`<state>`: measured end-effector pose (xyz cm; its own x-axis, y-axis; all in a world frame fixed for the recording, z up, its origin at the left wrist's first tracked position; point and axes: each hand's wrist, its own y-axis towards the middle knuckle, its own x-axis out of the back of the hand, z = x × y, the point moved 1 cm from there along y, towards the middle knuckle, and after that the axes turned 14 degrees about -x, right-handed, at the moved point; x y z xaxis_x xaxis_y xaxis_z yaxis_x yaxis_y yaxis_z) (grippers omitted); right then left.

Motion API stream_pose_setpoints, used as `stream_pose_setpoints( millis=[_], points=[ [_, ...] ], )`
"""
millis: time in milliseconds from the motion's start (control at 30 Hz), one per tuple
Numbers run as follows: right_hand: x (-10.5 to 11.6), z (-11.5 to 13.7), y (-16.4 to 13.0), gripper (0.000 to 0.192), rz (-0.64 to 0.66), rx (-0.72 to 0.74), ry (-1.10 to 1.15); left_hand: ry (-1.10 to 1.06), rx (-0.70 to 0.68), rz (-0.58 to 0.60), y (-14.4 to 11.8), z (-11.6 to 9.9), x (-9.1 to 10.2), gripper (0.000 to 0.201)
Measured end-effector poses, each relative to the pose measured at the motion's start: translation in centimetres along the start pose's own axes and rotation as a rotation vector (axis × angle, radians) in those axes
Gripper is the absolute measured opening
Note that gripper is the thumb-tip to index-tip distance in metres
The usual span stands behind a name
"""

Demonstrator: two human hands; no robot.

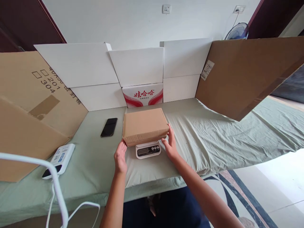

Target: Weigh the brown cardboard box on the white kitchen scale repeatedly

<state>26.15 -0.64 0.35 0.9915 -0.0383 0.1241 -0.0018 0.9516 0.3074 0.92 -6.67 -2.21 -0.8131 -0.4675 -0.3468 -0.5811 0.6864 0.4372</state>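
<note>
Plain cardboard box [144, 126] on plastic scale [148, 150], open fingers seemingly touching both ends

A closed cardboard box [144, 126] sits on a small digital scale [148, 149] near the front edge of the green-clothed counter [213, 139], the left hand [120, 156] and right hand [170, 144] open against its near corners, a black phone [109, 127] lying to its left.
</note>
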Motion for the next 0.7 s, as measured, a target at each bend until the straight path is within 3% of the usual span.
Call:
stream_pose_setpoints(
  millis=[333,700],
  points=[
    [-0.08,0.32,0.04,0.071,-0.001,-0.014,0.016,-0.001,0.034,-0.026,0.23,0.30,0.20,0.082],
    [-0.05,0.10,0.15,0.073,-0.023,-0.001,0.026,0.014,-0.029,0.006,0.19,-0.18,-0.05,0.083]
  ],
)
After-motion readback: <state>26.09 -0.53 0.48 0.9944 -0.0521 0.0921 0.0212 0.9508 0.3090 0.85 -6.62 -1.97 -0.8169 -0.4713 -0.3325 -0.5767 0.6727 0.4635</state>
